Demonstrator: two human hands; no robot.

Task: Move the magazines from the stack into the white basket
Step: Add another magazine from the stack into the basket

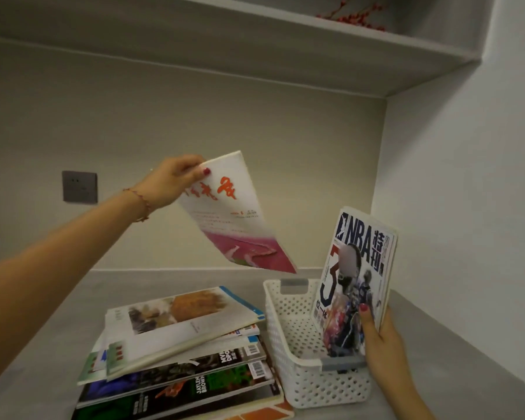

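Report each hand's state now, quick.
Left hand: closed, pinching the top corner of the white and pink magazine, held in the air.
Right hand: closed on the NBA magazine, standing upright in the white basket.

— From where does the single view look?
— From the person's head, forward and a little down on the grey desk (37,371), close to its near edge.

— Which way does it face?
— Toward the far right corner, where the back wall meets the side wall, with a shelf (315,53) above.

— How near is it?
— Within arm's reach; both forearms enter from the bottom. The wide lens bends the edges.
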